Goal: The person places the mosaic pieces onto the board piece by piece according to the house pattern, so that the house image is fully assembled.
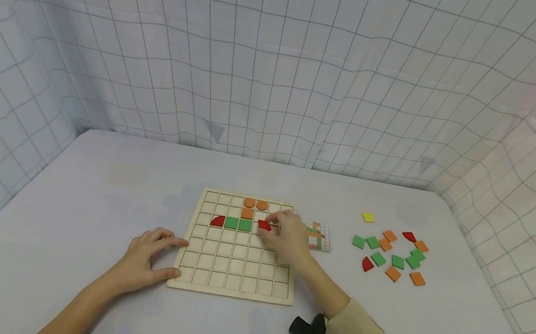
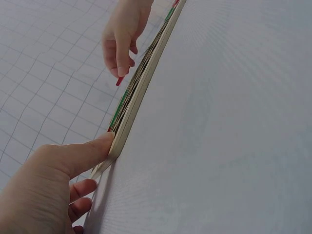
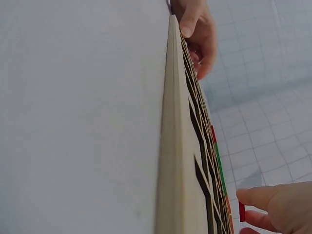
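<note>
A pale wooden grid board (image 1: 207, 262) lies on the table. On its upper rows sit two orange discs (image 1: 249, 203), an orange square (image 1: 247, 213), green squares (image 1: 238, 224) and a red quarter-circle tile (image 1: 218, 221). My right hand (image 1: 290, 239) pinches another red quarter-circle tile (image 1: 264, 225) between thumb and fingertips, close over the board to the right of the green squares; it partly hides tiles there. At the board's left edge, my left hand (image 1: 144, 261) touches the frame with extended thumb and index finger. In the left wrist view the held tile (image 2: 120, 81) tilts downward.
A printed pattern card (image 1: 325, 237) lies right of the board, partly behind the right hand. Farther right are scattered loose tiles: green squares (image 1: 397, 262), orange squares (image 1: 393, 274), red quarter-circles (image 1: 367, 264) and a yellow square (image 1: 368, 217). A black curved object (image 1: 308, 329) is beside the right sleeve.
</note>
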{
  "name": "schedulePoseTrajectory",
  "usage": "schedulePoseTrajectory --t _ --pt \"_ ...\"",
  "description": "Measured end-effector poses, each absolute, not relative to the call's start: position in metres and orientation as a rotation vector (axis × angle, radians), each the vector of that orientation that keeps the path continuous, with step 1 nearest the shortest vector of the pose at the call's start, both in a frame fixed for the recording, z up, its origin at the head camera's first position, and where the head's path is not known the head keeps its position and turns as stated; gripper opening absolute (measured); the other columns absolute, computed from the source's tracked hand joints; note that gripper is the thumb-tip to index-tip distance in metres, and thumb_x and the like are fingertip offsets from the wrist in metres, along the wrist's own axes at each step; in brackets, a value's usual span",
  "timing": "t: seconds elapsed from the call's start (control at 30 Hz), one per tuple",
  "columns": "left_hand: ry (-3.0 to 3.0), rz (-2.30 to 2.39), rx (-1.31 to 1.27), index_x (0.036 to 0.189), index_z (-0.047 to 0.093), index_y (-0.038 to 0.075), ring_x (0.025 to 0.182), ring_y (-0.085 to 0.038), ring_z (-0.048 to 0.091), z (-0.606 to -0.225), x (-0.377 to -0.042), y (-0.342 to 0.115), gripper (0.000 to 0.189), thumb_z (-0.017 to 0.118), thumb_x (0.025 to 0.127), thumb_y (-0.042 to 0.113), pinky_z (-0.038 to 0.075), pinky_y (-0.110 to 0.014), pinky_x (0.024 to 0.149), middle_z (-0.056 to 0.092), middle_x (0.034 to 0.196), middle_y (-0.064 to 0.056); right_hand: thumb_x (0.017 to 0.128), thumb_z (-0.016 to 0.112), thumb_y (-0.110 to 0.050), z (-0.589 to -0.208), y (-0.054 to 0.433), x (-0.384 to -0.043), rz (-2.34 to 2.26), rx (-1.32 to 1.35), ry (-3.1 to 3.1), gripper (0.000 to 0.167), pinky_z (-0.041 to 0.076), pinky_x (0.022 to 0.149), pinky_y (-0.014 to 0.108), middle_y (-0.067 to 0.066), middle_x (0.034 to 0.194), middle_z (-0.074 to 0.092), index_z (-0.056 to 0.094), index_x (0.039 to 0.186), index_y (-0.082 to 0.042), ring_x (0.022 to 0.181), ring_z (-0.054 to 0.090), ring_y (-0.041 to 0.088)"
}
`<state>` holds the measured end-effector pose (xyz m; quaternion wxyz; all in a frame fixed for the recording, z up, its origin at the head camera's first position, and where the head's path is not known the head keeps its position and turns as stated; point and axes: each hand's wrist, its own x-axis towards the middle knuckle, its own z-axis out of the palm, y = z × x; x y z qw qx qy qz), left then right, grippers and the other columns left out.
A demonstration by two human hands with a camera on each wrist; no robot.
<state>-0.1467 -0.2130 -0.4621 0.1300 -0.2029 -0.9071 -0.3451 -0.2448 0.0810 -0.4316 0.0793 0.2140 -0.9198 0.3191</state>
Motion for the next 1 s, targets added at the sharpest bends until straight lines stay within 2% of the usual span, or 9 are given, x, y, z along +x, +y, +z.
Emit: schedulePoseTrajectory --t 0.57,1.0 --pt "-2.633 -0.999 -0.588 0.111 0.062 0.017 0.092 -0.018 0.043 -0.465 -0.148 -0.214 0.049 0.079 0.067 0.028 0.026 -0.042 0.075 0.051 0.104 0.002 0.077 0.073 -0.031 -0.440 0.066 -0.244 0.846 0.590 -2.783 0.026 0.033 0.069 0.034 0.006 0.090 0.057 0.065 0.086 -0.008 0.083 0.047 0.022" --pt "-2.618 -1.001 -0.598 0.110 0.062 0.017 0.093 -0.019 0.044 -0.464 -0.148 -0.214 0.048 0.079 0.066 0.028 0.027 -0.043 0.075 0.051 0.103 0.002 0.075 0.074 -0.035 -0.439 0.067 -0.243 0.855 0.593 -2.793 0.029 0.030 0.069 0.031 0.004 0.088 0.056 0.064 0.087 -0.010 0.081 0.044 0.020"
